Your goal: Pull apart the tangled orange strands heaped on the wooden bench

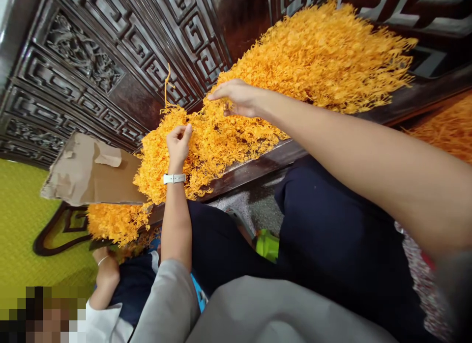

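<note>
My left hand (179,141), with a white watch band (174,178) at its wrist, is over the near left part of a long heap of frilly orange strands (313,58). Its thumb and index finger are pinched together; anything between them is too small to make out. To the right and a little farther back, my right hand (238,98) hovers at the heap with thumb and fingers apart, holding nothing I can see. One thin orange strand (167,85) sticks up beyond my left hand, in front of the carved wood.
Dark carved wooden panels (147,43) rise behind the heap. A torn cardboard box (96,171) stands at left, beside more orange strands (114,220). Another person's hand (105,267) is lower left. A green object (267,244) lies below between my legs. More orange material (446,127) is at right.
</note>
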Available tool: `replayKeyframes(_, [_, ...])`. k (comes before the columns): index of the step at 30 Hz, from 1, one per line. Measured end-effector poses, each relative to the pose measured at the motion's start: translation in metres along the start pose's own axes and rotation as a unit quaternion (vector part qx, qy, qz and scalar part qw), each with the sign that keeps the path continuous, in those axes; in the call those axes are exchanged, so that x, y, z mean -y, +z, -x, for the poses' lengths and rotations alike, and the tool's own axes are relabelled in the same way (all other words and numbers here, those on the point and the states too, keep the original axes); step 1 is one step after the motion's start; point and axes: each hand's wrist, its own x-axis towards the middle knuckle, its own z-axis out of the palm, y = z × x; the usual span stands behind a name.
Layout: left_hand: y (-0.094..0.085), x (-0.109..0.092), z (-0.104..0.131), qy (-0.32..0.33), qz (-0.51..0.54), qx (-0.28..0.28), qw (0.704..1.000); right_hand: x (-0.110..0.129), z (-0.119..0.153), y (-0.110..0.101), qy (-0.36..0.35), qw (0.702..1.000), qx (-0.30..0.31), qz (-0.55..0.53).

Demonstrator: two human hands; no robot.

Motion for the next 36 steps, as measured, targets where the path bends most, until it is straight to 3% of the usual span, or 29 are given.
replayKeyframes(7, [-0.001,0.005,-0.004,-0.061,0.143,-0.018,0.988,-0.001,0.003,0.000,0.036,0.999,-0.021,0.001])
replayKeyframes(11, [-0.003,-0.001,-0.005,-0.076,0.164,-0.088,0.980,-0.008,-0.008,-0.007,-0.003,0.997,-0.055,0.056])
replayKeyframes(15, [0.003,-0.008,-0.001,-0.109,0.084,-0.093,0.986,-0.017,-0.025,-0.021,-0.081,0.977,-0.137,0.143])
replayKeyframes(20, [0.020,-0.018,0.001,-0.066,0.053,-0.062,0.994,-0.022,-0.042,-0.041,-0.127,0.942,-0.221,0.219])
replayKeyframes(22, [0.012,-0.022,-0.001,-0.083,0.084,-0.096,0.988,-0.023,-0.044,-0.061,-0.101,0.917,-0.313,0.226])
replayKeyframes(25, [-0.021,-0.020,-0.003,-0.150,0.150,-0.196,0.957,-0.025,-0.035,-0.102,-0.062,0.868,-0.422,0.253])
replayKeyframes(28, [-0.054,-0.009,-0.004,-0.204,0.225,-0.226,0.926,-0.026,-0.018,-0.126,-0.058,0.860,-0.402,0.309])
replayKeyframes(30, [-0.063,-0.001,-0.003,-0.234,0.269,-0.196,0.914,-0.022,-0.008,-0.121,-0.095,0.850,-0.371,0.362])
replayKeyframes(33, [-0.057,0.003,-0.003,-0.247,0.325,-0.141,0.902,-0.014,-0.003,-0.092,-0.197,0.854,-0.304,0.373])
replayKeyframes(36, [-0.038,-0.004,-0.005,-0.227,0.387,-0.089,0.889,-0.016,-0.004,-0.055,-0.230,0.919,-0.196,0.252])
